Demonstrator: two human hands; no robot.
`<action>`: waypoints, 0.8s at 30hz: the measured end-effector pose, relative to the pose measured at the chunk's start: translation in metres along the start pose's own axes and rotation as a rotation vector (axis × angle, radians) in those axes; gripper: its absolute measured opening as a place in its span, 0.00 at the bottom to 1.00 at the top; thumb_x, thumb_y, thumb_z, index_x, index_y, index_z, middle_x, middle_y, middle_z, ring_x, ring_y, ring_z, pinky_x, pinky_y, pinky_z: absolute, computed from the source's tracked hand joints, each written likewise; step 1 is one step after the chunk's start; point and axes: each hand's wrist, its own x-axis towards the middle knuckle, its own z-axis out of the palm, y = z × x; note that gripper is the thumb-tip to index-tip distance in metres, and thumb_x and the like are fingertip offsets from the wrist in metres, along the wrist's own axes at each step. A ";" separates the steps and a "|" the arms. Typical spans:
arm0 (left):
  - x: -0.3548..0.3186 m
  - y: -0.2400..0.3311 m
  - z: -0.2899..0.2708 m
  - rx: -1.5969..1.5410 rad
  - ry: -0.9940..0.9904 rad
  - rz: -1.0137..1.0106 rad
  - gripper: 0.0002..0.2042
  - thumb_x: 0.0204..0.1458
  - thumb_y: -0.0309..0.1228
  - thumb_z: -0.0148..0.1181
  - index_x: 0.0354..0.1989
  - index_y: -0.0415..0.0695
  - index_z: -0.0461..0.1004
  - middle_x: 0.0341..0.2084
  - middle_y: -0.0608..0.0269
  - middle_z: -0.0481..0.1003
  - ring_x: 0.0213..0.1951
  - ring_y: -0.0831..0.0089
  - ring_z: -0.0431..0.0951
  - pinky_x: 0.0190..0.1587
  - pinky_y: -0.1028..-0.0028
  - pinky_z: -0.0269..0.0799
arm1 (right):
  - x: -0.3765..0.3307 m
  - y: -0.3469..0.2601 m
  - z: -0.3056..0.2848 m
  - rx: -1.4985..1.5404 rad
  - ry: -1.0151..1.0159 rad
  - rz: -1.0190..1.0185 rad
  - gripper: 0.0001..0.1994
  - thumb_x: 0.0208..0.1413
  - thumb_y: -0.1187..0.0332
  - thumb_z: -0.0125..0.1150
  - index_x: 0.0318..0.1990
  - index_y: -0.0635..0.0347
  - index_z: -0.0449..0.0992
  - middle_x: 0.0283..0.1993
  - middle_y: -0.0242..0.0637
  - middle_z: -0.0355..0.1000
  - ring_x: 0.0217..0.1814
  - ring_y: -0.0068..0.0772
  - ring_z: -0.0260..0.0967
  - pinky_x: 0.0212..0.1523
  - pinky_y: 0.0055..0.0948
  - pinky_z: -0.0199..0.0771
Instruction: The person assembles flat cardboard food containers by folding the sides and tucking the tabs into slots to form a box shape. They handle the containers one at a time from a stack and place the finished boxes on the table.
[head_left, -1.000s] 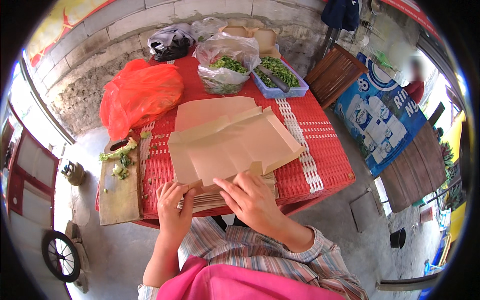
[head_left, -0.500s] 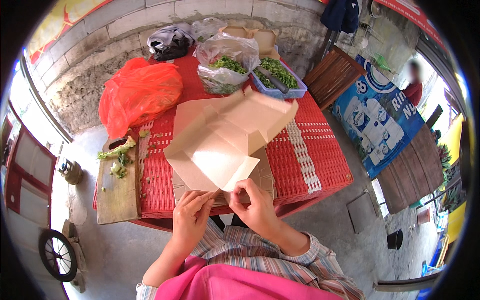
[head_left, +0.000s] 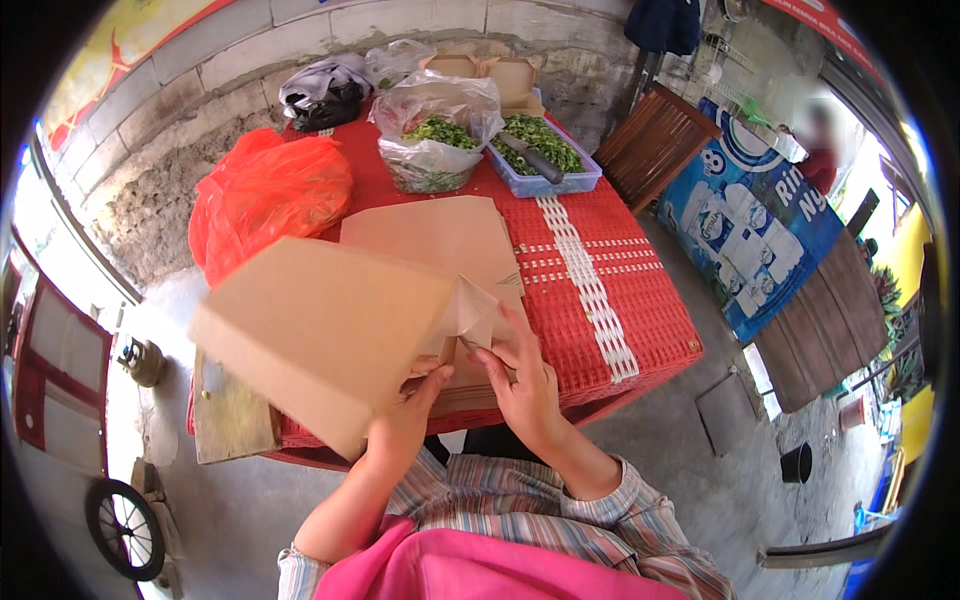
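Note:
A brown cardboard food box [head_left: 325, 325], partly folded, is held up at the table's near edge, its broad lid panel swung out to the left. My left hand [head_left: 405, 408] grips the box's near edge, thumb outside and the other fingers partly hidden behind the card. At the right corner my right hand [head_left: 522, 385] pinches a folded flap [head_left: 474, 312] between thumb and fingers. Beneath lies a stack of flat cardboard sheets [head_left: 440, 230] on the red woven table [head_left: 620, 290].
A red plastic bag [head_left: 270, 195] sits at the left, above a wooden cutting board [head_left: 235, 410] partly covered by the box. Farther back are a clear bag of chopped greens [head_left: 435, 150] and a blue tray of greens [head_left: 550, 185] with a knife [head_left: 532, 160]. A wooden chair [head_left: 655, 145] stands at right.
The box has turned, and its lid panel has swung from the far right to the left, over the cutting board. My right hand has moved up and right to the corner flap.

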 end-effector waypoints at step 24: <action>0.016 -0.041 0.005 -0.229 -0.178 0.025 0.06 0.57 0.19 0.63 0.42 0.37 0.74 0.38 0.59 0.79 0.43 0.72 0.79 0.50 0.73 0.73 | 0.028 -0.022 -0.027 0.001 -0.194 -0.096 0.07 0.52 0.78 0.67 0.39 0.67 0.79 0.36 0.41 0.73 0.38 0.44 0.74 0.37 0.36 0.74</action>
